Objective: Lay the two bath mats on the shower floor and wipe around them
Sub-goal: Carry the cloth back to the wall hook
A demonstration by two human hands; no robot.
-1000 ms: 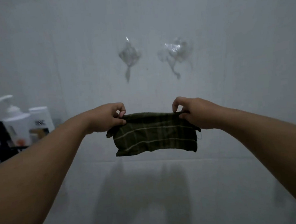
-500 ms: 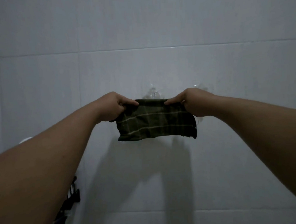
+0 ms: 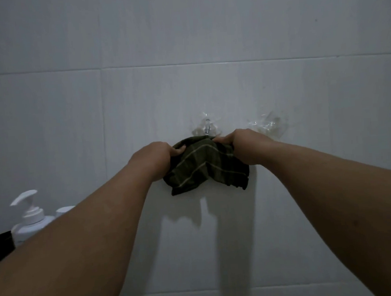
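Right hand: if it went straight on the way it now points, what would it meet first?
Probably the clear adhesive wall hook just beyond the right hand, which grips the dark green striped cloth; depth is unclear.

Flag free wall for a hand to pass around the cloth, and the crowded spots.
Free: tile above the clear hooks, and below the cloth between the forearms. Crowded: both hooks, with left hand and right hand gripping the cloth there; pump bottle lower left.

Home bathroom/shower: white tiled wall (image 3: 206,44), clear stick-on hooks (image 3: 207,126) on it, pump bottle (image 3: 28,223) lower left of hooks.
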